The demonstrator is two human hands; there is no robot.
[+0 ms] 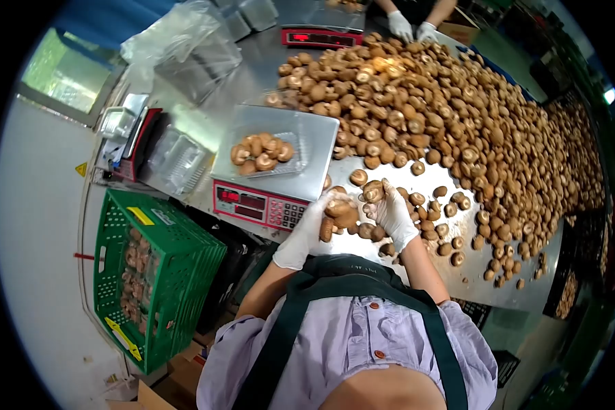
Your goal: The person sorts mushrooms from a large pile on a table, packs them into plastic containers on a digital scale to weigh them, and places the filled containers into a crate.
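Note:
White gloves cover both my hands at the front of the metal table. My left hand (306, 234) is closed around several brown mushrooms (342, 213), just right of the scale's keypad. My right hand (393, 217) grips a mushroom (373, 192) between thumb and fingers, with its pale underside partly showing. Loose mushrooms (370, 231) lie between and below the hands. To the left, a clear plastic tray (299, 140) holding several mushrooms rests on the red and silver scale (328, 137), whose red display is lit.
A large mushroom heap (417, 102) spreads over the table's back and right. Empty clear trays (179, 162) and a plastic bag (178, 41) lie left. A green crate (178, 273) with packed trays stands lower left. Across the table are another person's gloved hands (411, 29) and a second scale (321, 37).

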